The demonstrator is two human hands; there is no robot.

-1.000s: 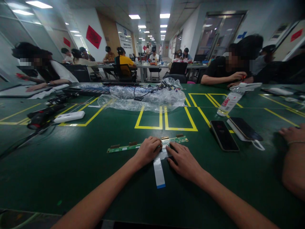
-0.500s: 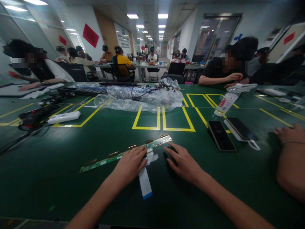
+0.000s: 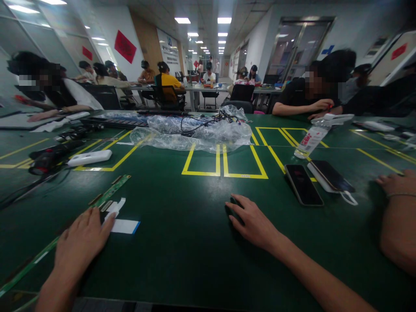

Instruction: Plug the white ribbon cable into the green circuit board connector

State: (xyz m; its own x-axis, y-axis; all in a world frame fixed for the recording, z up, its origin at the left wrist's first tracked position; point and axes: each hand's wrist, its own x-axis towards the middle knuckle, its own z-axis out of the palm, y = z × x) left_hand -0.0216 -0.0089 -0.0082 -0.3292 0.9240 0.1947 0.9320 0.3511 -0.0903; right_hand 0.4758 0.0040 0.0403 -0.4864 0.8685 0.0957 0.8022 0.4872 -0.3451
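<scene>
A long, narrow green circuit board [image 3: 112,191] lies slanted at the left of the table, its lower end close to the front edge. My left hand [image 3: 81,238] is over its middle, fingers curled across the strip and covering part of it. From under the thumb a white flat ribbon cable [image 3: 124,226] with a blue end points right, beside a small piece of white tape [image 3: 118,207]. My right hand [image 3: 251,221] rests on the green tabletop near the centre, its fingers spread and holding nothing.
Clear plastic wrap [image 3: 195,132] with black cables lies ahead, behind yellow tape outlines [image 3: 208,174]. To the right are a phone [image 3: 303,185], another phone on a white power bank [image 3: 331,175], and a bottle [image 3: 310,141]. Another person's arm [image 3: 398,216] rests at far right.
My left hand has moved the circuit board and its ribbon cable from the centre to the left, turning the board steeper. The right hand has stayed in place.
</scene>
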